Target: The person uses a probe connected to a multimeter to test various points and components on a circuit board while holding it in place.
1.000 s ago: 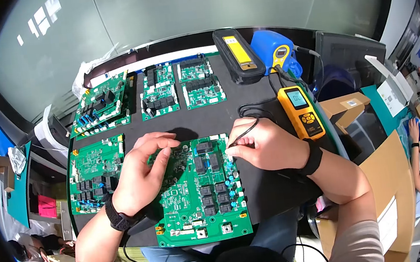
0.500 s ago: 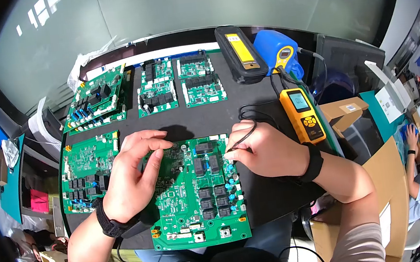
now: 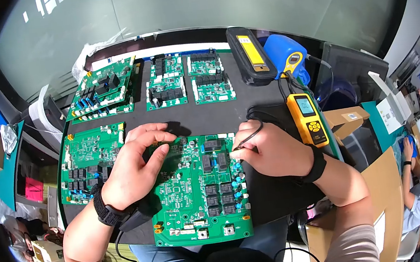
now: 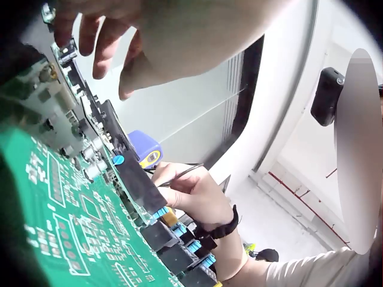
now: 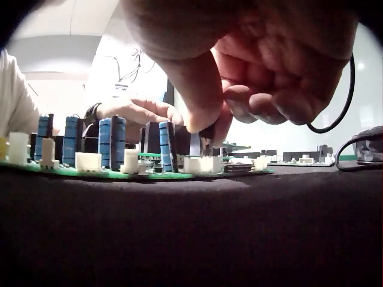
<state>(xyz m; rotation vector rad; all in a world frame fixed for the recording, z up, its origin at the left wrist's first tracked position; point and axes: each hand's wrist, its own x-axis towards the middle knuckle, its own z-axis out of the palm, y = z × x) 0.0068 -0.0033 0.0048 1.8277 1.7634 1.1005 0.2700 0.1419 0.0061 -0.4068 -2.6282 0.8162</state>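
Note:
A large green circuit board (image 3: 176, 202) lies before me, with black relays (image 3: 213, 200) and blue cylindrical components (image 5: 114, 143) along its right part. My right hand (image 3: 269, 147) pinches the end of a thin black lead (image 3: 248, 138) between thumb and fingers at the board's upper right edge. In the right wrist view, the metal tip (image 5: 206, 145) of this lead is right at a white connector (image 5: 203, 164). My left hand (image 3: 133, 165) is over the board's upper left side, fingers loosely bent and holding nothing; in the left wrist view its fingers hang above the board.
A yellow handheld meter (image 3: 307, 120) lies on the right of the dark mat (image 3: 208, 114). Behind it are a black case (image 3: 251, 56) and a blue device (image 3: 285, 52). More circuit boards (image 3: 94, 157) occupy the left and back. A cardboard box (image 3: 373, 195) stands at right.
The head view has shifted slightly. My right hand stays at the board's upper right edge with the lead, and my left hand keeps its place over the upper left side.

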